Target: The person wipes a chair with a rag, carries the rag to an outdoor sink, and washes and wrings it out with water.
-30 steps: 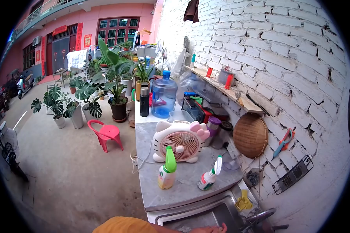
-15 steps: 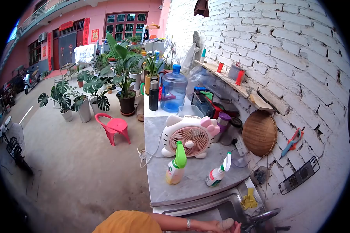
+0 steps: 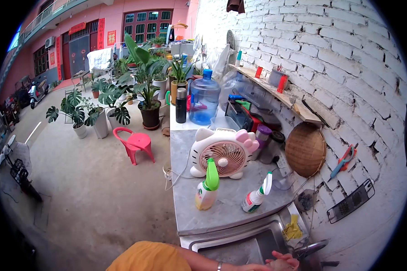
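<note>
At the bottom edge, my left hand point(image 3: 257, 267) reaches in from the left over the steel sink point(image 3: 230, 249), a bracelet on its wrist. Most of its fingers are out of frame or covered. My right hand point(image 3: 283, 261) meets it just left of the faucet point(image 3: 313, 248), its fingers apart and slightly bent. I make out no object between the hands. A yellow cloth point(image 3: 293, 228) lies on the sink's back right corner. On the grey counter point(image 3: 230, 219) behind the sink stand a green-topped spray bottle point(image 3: 206, 192) and a white-topped spray bottle point(image 3: 254, 198).
A white cat-shaped fan point(image 3: 224, 156) stands behind the bottles. Farther back are a blue water jug point(image 3: 205, 99) and a black thermos point(image 3: 181, 106). A wooden shelf point(image 3: 276, 92) and a woven basket point(image 3: 305, 149) are against the brick wall. A red chair point(image 3: 136, 143) stands on the yard floor.
The hands have shifted slightly right and lower, and the right hand's fingers show more. The whole view has shifted a little. Bottles and fan stay in place on the counter.
</note>
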`<state>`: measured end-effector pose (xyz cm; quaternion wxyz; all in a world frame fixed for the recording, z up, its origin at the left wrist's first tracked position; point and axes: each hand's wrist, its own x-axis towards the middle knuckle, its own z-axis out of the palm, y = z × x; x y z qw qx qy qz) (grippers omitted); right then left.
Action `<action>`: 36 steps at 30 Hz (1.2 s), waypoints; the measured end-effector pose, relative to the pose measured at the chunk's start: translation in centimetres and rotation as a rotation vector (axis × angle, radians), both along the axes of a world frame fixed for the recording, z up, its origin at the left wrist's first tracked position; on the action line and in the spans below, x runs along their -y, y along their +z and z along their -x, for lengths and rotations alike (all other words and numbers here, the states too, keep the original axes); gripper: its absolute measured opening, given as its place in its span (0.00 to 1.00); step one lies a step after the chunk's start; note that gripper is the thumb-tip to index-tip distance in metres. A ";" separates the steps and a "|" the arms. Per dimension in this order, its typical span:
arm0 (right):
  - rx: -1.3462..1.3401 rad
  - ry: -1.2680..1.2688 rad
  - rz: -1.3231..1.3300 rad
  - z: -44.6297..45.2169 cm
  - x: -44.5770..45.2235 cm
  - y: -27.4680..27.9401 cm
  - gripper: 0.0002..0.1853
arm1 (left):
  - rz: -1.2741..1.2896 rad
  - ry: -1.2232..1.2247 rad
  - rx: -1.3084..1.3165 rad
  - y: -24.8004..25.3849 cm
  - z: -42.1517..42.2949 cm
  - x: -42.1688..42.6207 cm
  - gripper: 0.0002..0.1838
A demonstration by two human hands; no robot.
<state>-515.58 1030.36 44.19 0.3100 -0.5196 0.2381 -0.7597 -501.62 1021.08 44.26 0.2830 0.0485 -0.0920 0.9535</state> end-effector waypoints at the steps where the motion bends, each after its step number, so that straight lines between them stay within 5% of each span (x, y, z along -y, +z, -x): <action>1: 0.013 -0.009 -0.197 -0.2 -0.6 1.1 0.22 | 0.207 0.052 0.092 1.3 -0.3 0.0 0.20; 2: 0.015 -0.009 -0.200 -0.2 -0.6 1.6 0.22 | 0.414 0.103 0.184 1.9 -0.4 -0.2 0.18; 6: -0.124 -0.278 -0.718 -0.3 0.1 3.0 0.15 | 0.382 0.059 0.179 -1.4 1.1 0.0 0.12; 7: -0.116 -0.372 -0.849 -0.6 0.3 3.1 0.14 | 0.555 0.056 0.165 -2.0 1.5 0.0 0.10; 11: -0.177 -0.338 -0.901 -2.6 0.9 3.8 0.17 | 0.896 0.065 0.077 -1.4 0.9 0.3 0.08; 15: -0.282 -0.287 -0.870 -1.8 0.8 -1.1 0.17 | 1.131 0.090 -0.023 -1.5 -0.1 0.3 0.07; 21: -0.225 -0.614 -0.965 -2.3 1.5 -10.0 0.15 | 1.527 0.488 -0.078 -12.7 2.2 -1.1 0.11; 26: -0.451 -0.821 -0.969 -3.8 2.6 -11.1 0.14 | 2.083 0.750 -0.302 -24.3 4.7 -1.4 0.18; 31: -0.435 -1.104 -0.886 -3.4 3.3 -15.4 0.12 | 2.134 0.935 -0.101 -14.5 0.8 -1.0 0.17; 36: 0.383 -1.066 -1.140 -2.7 3.4 -13.2 0.17 | 2.310 1.207 -0.213 -14.1 0.9 -1.2 0.19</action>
